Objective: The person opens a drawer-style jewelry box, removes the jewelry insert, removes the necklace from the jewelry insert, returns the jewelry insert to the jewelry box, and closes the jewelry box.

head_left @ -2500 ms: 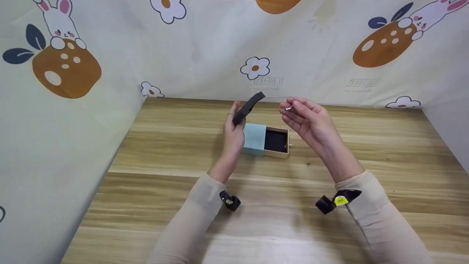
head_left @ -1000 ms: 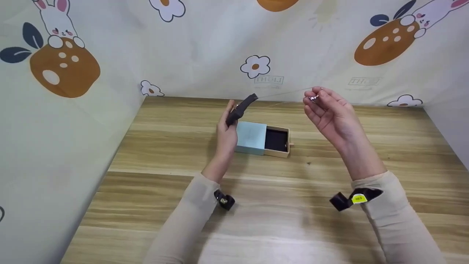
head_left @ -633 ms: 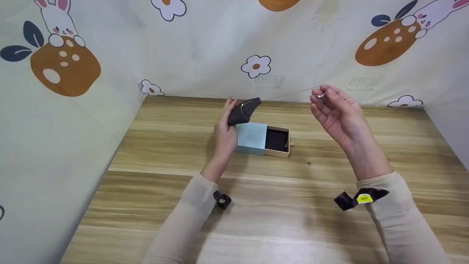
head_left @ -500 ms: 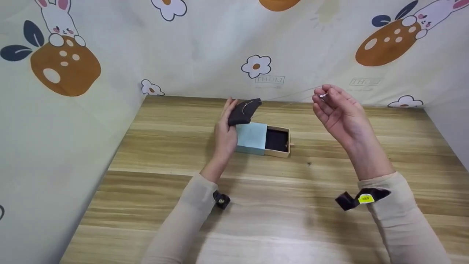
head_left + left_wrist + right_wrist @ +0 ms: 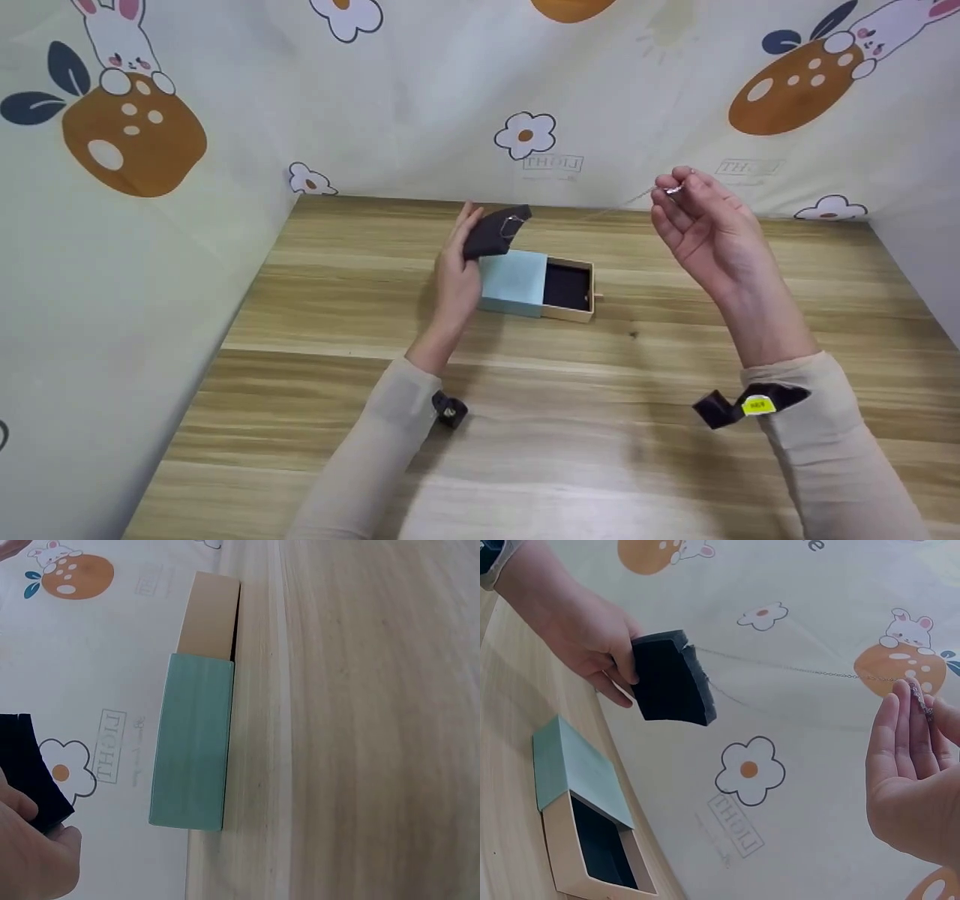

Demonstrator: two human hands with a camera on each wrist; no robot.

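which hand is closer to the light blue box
Left. The left hand is raised close to the light blue box, holding the black pad; the right hand is farther off, up beyond the pulled-out drawer.

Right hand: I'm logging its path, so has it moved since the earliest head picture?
Yes: the right hand has moved rightward and slightly up in the head view, farther from the blue box.

On the patterned cloth [image 5: 420, 97], a boxed word [image 5: 553, 163] reads LIGHT in mirrored letters, above 1 faint, unreadable line. In a 2nd boxed print [image 5: 750, 167] farther right, only HT shows, also mirrored. The yellow label [image 5: 758, 405] on the right wrist's black band [image 5: 791, 395] is too blurred to read.
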